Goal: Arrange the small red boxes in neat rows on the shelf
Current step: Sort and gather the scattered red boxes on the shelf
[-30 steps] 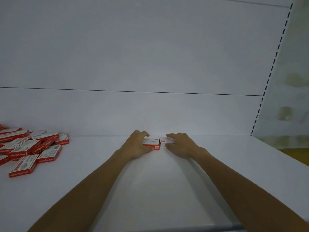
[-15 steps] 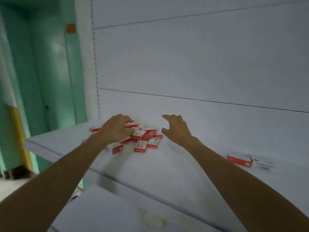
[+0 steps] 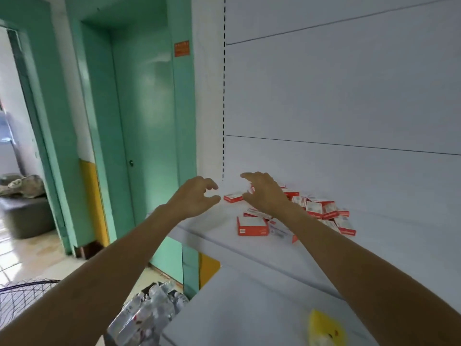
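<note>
Several small red-and-white boxes lie in a loose pile [image 3: 316, 208] at the left end of the white shelf [image 3: 224, 236]. One box [image 3: 252, 226] lies flat nearest the front edge, and another [image 3: 233, 197] lies apart at the pile's left. My right hand [image 3: 264, 193] hovers over the left part of the pile, fingers loosely curled, holding nothing. My left hand [image 3: 197, 197] hangs just left of the pile, beyond the shelf's left end, fingers and thumb loosely curved and empty.
A lower white shelf [image 3: 249, 308] carries a yellow object [image 3: 324, 325]. Left of the shelving stand a green door [image 3: 149, 126] and green door frames. Plastic-wrapped packs [image 3: 149, 310] and a wire fan guard [image 3: 22, 295] lie on the floor below.
Both hands let go of the two boxes placed at the back of the shelf. The view swung left to the loose pile, and both hands now hover empty by it.
</note>
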